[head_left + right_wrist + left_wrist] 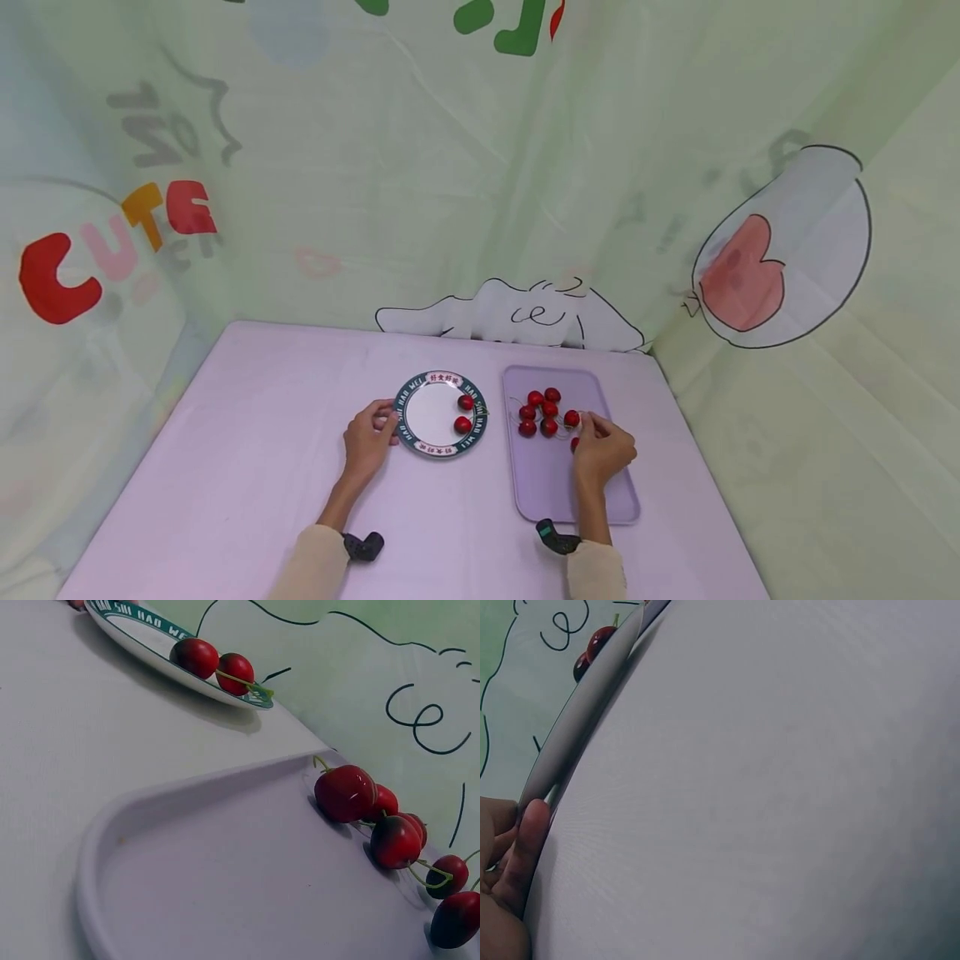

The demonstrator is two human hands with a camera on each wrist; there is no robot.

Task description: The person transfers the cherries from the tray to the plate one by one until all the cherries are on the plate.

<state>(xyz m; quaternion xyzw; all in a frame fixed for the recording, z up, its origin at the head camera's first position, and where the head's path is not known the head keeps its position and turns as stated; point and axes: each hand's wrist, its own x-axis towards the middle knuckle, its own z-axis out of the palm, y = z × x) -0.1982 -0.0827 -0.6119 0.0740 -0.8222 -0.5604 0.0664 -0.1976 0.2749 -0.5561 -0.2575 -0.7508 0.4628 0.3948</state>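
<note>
The left hand (367, 437) is pinching the rim of a round plate (427, 414), where two cherries (462, 425) are lying to the right of this hand. Over the purple tray (546, 487), the right hand (604, 451) is holding its fingertips together just beside one cherry (571, 418), but I cannot tell if they are pinching it; more cherries (549, 409) are lying mostly to the left of this hand

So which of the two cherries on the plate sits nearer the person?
The lower cherry in the head view; the upper cherry lies closer to the far rim of the plate.
</note>
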